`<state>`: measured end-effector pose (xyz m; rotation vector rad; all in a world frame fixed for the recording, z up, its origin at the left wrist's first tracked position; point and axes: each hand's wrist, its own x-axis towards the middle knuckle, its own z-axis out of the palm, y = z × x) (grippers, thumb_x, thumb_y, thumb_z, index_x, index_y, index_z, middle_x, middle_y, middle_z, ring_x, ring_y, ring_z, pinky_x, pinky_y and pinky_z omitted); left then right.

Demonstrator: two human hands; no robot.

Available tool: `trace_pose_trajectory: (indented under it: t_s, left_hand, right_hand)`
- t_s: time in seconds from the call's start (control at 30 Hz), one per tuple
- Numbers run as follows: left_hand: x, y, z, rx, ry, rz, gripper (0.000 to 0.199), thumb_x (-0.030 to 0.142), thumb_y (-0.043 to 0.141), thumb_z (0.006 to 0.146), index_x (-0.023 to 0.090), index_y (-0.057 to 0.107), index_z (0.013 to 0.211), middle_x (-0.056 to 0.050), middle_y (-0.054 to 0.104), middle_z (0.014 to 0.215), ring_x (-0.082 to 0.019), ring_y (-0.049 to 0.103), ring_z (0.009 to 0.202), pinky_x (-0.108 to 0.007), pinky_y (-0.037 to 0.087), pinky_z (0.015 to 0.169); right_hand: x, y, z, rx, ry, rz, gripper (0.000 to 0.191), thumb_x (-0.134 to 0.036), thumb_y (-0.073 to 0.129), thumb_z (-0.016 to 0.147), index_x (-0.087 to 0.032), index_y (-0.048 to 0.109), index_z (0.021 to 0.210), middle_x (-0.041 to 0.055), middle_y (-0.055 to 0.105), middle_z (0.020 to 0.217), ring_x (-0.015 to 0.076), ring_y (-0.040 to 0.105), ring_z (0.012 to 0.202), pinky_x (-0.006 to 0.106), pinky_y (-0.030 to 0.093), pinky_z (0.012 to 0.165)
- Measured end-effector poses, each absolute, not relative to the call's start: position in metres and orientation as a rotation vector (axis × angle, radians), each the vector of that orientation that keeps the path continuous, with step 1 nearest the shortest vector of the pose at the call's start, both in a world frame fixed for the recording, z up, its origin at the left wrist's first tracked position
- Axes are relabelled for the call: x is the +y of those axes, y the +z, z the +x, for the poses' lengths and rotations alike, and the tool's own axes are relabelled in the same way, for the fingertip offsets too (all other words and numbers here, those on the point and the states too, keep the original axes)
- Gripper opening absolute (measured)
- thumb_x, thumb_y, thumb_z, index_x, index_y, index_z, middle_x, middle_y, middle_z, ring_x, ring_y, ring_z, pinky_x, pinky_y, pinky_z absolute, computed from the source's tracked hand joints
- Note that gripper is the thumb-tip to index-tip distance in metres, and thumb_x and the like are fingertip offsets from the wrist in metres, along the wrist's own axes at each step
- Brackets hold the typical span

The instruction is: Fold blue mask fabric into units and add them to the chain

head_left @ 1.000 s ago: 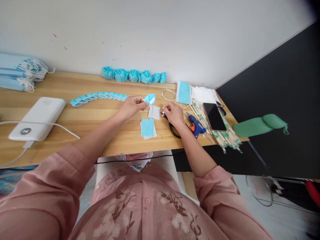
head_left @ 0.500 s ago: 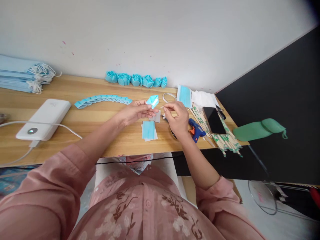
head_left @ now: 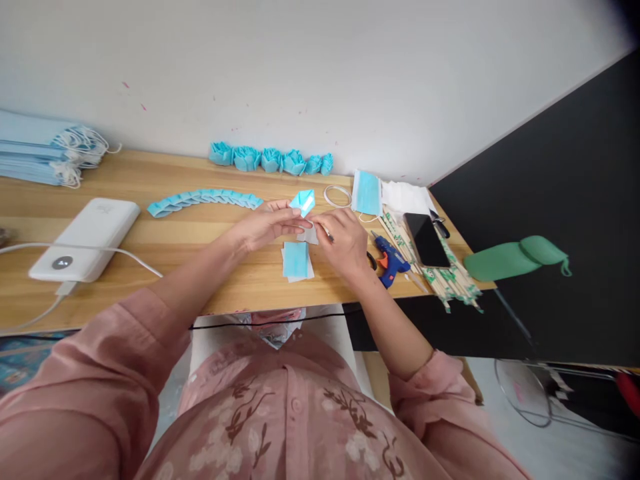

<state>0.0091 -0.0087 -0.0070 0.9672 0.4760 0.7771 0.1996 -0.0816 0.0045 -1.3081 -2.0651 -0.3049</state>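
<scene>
Pinching a folded blue piece (head_left: 303, 201) above the wooden table (head_left: 250, 283) with the left hand (head_left: 266, 225). Holding the right hand (head_left: 346, 241) just beside it, with curled fingers; cannot tell on what. Farther out, to the right, a blue glue gun (head_left: 393, 261).

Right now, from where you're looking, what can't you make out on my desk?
All in the head view:
Right hand: its own fingers hide whether it pinches anything.
Folded blue piece: the left hand's fingers cover its lower corner.
Black loop: mostly hidden by the right hand; can't tell what it belongs to.
Power bank: display too small to read.
Face-mask stack: cut off by the left edge.
</scene>
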Motion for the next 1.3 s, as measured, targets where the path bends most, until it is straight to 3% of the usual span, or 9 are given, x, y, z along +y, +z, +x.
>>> trace_pose_trajectory:
  t_s: [0.13, 0.27, 0.4, 0.53, 0.9, 1.17, 1.3]
  left_hand:
    - [-0.007, -0.008, 0.008, 0.485, 0.799, 0.917, 0.027, 0.030, 0.087, 0.070, 0.012, 0.073, 0.084, -0.008, 0.079, 0.086, -0.016, 0.074, 0.079, -0.031, 0.055, 0.083]
    - [-0.008, -0.004, 0.008, 0.495, 0.821, 0.920, 0.024, 0.030, 0.085, 0.073, 0.013, 0.074, 0.086, -0.009, 0.079, 0.095, -0.017, 0.073, 0.086, -0.031, 0.054, 0.084]
    - [-0.010, -0.002, 0.008, 0.497, 0.800, 0.970, 0.027, 0.033, 0.086, 0.072, 0.014, 0.075, 0.087, -0.010, 0.079, 0.097, -0.017, 0.073, 0.087, -0.031, 0.053, 0.086]
    - [-0.010, -0.004, 0.009, 0.495, 0.798, 0.997, 0.030, 0.035, 0.087, 0.070, 0.013, 0.075, 0.087, -0.010, 0.079, 0.096, -0.017, 0.073, 0.085, -0.033, 0.052, 0.088]
    - [-0.007, -0.008, 0.009, 0.509, 0.811, 1.021, 0.030, 0.036, 0.088, 0.069, 0.013, 0.073, 0.082, -0.009, 0.078, 0.090, -0.016, 0.071, 0.082, -0.035, 0.052, 0.090]
    - [-0.012, -0.001, 0.010, 0.713, 0.754, 1.299, 0.021, 0.032, 0.080, 0.074, 0.013, 0.070, 0.076, -0.005, 0.076, 0.081, -0.012, 0.066, 0.072, -0.028, 0.052, 0.079]
    - [-0.014, -0.001, 0.011, 0.793, 0.624, 1.402, 0.014, 0.025, 0.076, 0.074, 0.013, 0.068, 0.074, -0.003, 0.073, 0.074, -0.012, 0.065, 0.070, -0.027, 0.052, 0.073]
  right_hand:
    - [-0.084, 0.008, 0.199, -2.130, -0.244, -1.279, 0.026, -0.020, 0.054, 0.096, -0.022, 0.072, 0.114, 0.0071, 0.076, 0.104, 0.0252, 0.064, 0.100, 0.041, 0.051, 0.089]
    - [-0.088, 0.009, 0.202, -1.969, 0.047, -1.299, 0.036, -0.023, 0.059, 0.092, -0.024, 0.064, 0.127, 0.0054, 0.076, 0.108, 0.0230, 0.068, 0.100, 0.040, 0.054, 0.090]
    - [-0.086, 0.007, 0.203, -1.708, 0.211, -1.342, 0.023, -0.030, 0.057, 0.094, -0.023, 0.070, 0.112, 0.0043, 0.077, 0.100, 0.0195, 0.070, 0.090, 0.036, 0.055, 0.085]
    - [-0.083, 0.007, 0.201, -1.761, 0.140, -1.354, 0.016, -0.032, 0.060, 0.094, -0.023, 0.073, 0.096, 0.0037, 0.077, 0.095, 0.0193, 0.069, 0.087, 0.035, 0.053, 0.082]
    - [-0.077, 0.004, 0.194, -1.990, -0.265, -1.446, 0.024, -0.033, 0.050, 0.102, -0.022, 0.065, 0.088, 0.0057, 0.073, 0.089, 0.0226, 0.063, 0.088, 0.034, 0.043, 0.076]
    - [-0.087, 0.047, 0.220, -2.051, 0.206, -1.278, 0.024, -0.042, 0.050, 0.101, -0.023, 0.057, 0.087, 0.0022, 0.067, 0.088, 0.0189, 0.061, 0.085, 0.033, 0.044, 0.078]
    - [-0.079, 0.072, 0.227, -2.159, 0.381, -1.155, 0.028, -0.049, 0.054, 0.098, -0.023, 0.058, 0.088, 0.0037, 0.068, 0.100, 0.0207, 0.062, 0.099, 0.035, 0.045, 0.088]
